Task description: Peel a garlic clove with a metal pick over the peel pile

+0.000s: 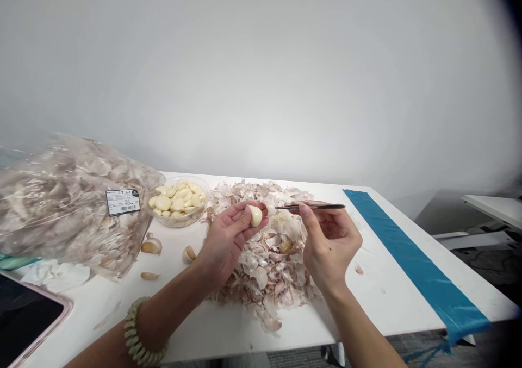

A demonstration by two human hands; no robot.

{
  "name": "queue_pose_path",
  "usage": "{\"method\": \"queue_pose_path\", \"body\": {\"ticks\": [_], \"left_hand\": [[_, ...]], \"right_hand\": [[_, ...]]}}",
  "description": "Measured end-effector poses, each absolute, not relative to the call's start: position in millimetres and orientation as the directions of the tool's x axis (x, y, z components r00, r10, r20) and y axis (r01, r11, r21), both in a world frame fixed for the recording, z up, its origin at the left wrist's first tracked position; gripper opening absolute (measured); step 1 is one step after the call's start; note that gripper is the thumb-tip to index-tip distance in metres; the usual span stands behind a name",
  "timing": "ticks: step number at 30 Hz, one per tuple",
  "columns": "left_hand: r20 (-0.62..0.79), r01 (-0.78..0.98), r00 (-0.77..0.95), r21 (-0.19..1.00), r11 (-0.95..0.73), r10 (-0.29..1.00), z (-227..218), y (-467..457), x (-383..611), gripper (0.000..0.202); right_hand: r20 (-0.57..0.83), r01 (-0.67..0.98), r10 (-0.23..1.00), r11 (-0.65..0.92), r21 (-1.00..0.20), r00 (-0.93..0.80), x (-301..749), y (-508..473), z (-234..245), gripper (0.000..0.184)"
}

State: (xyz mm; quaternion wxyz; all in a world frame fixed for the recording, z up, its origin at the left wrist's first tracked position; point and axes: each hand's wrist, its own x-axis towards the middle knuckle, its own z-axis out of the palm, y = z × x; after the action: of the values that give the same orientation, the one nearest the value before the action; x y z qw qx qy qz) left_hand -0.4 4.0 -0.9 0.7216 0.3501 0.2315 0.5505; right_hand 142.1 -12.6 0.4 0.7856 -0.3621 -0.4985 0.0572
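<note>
Apparently for steadiness, the left hand (228,237) pinches a peeled garlic clove (256,216) in its thumb-and-finger grip, while the right hand (332,248) has its grip clamped on a slim knife-like tool (326,206) aimed toward it. Garlic skins (261,278) heap beneath both grips, probably where scraps fall.
</note>
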Motion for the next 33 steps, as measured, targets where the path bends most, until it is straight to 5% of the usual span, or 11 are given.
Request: {"method": "queue_pose_path", "body": {"ticks": [6,17,33], "left_hand": [[0.029,-0.656,0.260,0.739,0.154,0.965,-0.1,2.5,0.0,0.008],[0.079,-0.603,0.264,0.792,0.100,0.961,4.2,-0.9,3.8,0.022],[0.070,-0.563,0.273,0.820,0.101,0.959,2.8,0.2,3.1,0.027]], "right_hand": [[0.739,0.338,0.424,0.693,-0.637,0.524,141.3,-14.4,2.2,0.007],[0.846,0.279,0.488,0.799,-0.533,0.216,142.7,-18.8,-1.7,0.026],[0.866,0.319,0.454,0.806,-0.499,0.207,142.3,-19.9,-1.2,0.028]]}}
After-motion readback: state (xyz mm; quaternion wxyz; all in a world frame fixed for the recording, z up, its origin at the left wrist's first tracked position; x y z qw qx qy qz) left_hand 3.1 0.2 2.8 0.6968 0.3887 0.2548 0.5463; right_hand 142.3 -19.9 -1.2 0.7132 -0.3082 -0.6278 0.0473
